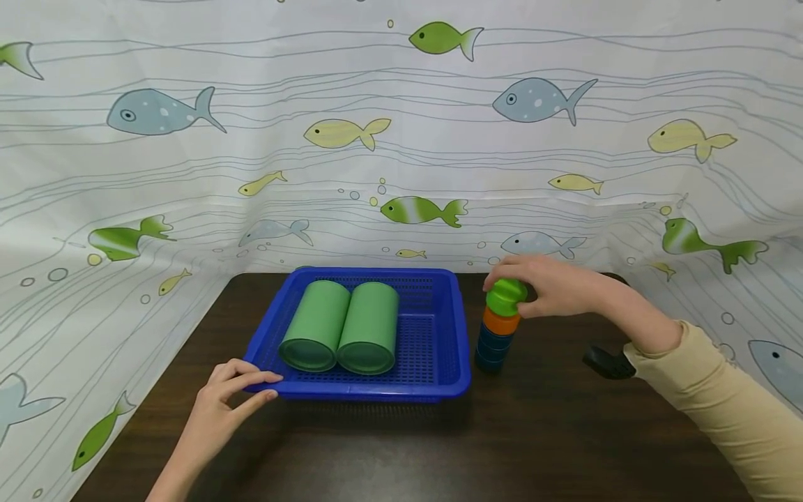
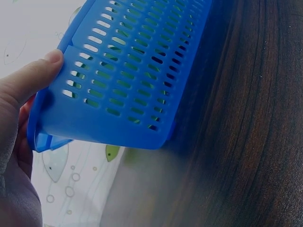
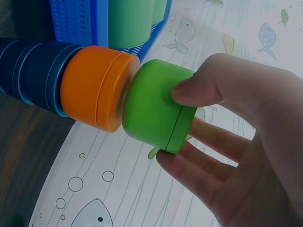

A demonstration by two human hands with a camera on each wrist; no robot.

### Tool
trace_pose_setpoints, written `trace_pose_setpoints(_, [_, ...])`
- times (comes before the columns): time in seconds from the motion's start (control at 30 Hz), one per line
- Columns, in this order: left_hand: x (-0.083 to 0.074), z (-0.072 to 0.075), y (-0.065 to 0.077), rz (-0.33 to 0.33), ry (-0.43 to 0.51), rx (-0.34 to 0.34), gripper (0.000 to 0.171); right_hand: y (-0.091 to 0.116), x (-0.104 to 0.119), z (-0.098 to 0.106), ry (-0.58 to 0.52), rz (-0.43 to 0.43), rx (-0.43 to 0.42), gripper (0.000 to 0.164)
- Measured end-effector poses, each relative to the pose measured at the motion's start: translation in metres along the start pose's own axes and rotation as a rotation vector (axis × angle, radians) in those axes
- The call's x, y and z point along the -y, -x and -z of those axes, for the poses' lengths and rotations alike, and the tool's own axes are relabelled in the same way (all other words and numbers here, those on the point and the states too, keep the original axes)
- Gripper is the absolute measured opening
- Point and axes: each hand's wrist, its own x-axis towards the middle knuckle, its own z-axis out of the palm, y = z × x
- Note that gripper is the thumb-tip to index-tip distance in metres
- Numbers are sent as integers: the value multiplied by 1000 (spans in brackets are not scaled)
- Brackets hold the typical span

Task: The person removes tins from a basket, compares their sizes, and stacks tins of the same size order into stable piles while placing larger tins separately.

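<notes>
My right hand (image 1: 555, 284) holds a small green round container (image 1: 505, 298) between thumb and fingers. It sits at the top of a stack, over an orange container (image 1: 500, 321) and dark blue ones (image 1: 493, 347). In the right wrist view the green container (image 3: 156, 104) tilts slightly against the orange one (image 3: 97, 87); whether they fully meet is unclear. My left hand (image 1: 224, 399) pinches the near-left corner rim of a blue plastic basket (image 1: 376, 392), the thumb on its outer side in the left wrist view. Two green cylinders (image 1: 316, 324) lie side by side in the basket.
A dark wooden table (image 1: 401, 453) carries everything. A white fish-print cloth (image 1: 401, 160) rises behind and at both sides. Near my right sleeve (image 1: 696, 390) a black object (image 1: 607, 362) shows, its kind unclear. The stack stands just right of the basket.
</notes>
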Motion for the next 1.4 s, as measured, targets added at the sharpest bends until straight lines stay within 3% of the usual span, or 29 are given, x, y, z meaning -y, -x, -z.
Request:
trace_pose_setpoints(0.77, [1,-1,0,0,0,-2,35,5,-1,-3,-10,29,4,51])
trace_pose_setpoints(1.4, [-2,0,-1,-14,8,-7,33,6,-1,-2,-3,2,25,56])
